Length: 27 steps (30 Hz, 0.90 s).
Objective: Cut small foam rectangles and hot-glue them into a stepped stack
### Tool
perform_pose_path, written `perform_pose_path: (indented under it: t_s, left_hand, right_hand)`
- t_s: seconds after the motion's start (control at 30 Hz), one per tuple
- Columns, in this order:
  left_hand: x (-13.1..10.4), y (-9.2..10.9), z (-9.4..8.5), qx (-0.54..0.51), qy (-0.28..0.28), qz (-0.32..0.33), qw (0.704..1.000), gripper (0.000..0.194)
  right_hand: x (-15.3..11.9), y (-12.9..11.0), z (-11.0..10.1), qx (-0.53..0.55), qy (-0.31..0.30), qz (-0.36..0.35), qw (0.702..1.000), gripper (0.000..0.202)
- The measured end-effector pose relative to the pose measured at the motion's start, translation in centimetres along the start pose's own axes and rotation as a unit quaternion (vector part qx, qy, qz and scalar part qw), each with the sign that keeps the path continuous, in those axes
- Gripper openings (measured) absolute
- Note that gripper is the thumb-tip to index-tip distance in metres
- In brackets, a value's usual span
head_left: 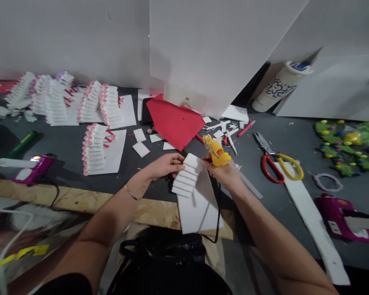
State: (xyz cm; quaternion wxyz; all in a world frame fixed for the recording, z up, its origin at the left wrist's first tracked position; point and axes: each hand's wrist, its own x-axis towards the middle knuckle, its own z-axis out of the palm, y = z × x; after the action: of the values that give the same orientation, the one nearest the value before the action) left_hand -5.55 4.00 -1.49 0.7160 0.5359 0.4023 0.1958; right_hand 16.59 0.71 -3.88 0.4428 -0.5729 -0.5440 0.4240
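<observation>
My left hand [164,166] is closed on the left edge of a stepped row of white foam strips [186,178], thumb on top. The strips overlap like stairs and lie over a white foam sheet [203,211] that reaches past the table edge toward me. In my right hand [226,174] is a yellow hot glue gun [215,151], with a clear glue stick [247,180] trailing from its back. Its tip points up and away, beyond the strips. The right fingertips are near the strips' upper right corner; whether they touch cannot be made out.
Several finished stepped pieces with pink edges [94,149] stand at the left. A red sheet [176,121] and white scraps [224,129] lie ahead. To the right are scissors [273,159], a long white strip [313,219], a purple glue gun [341,219] and a tumbler [276,88].
</observation>
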Motion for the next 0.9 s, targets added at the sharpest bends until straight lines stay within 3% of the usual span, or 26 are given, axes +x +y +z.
perform_pose_path:
  t_s: [0.23, 0.57, 0.73, 0.9]
  left_hand:
    - [-0.1, 0.3, -0.1, 0.031, 0.007, -0.001, 0.999, 0.02]
    - [0.0, 0.2, -0.1, 0.035, 0.022, 0.003, 0.999, 0.023]
    - [0.1, 0.1, -0.2, 0.032, 0.024, 0.002, 0.999, 0.022]
    - [0.2, 0.1, -0.3, 0.037, 0.024, 0.002, 0.999, 0.024]
  right_hand:
    - [-0.1, -0.8, 0.1, -0.005, 0.018, 0.023, 1.0, 0.021]
    - [0.0, 0.4, 0.1, -0.012, 0.017, -0.026, 0.999, 0.02]
    - [0.1, -0.1, 0.2, -0.012, 0.018, 0.0, 1.0, 0.02]
    - [0.1, -0.2, 0.1, -0.018, 0.015, -0.016, 1.0, 0.021]
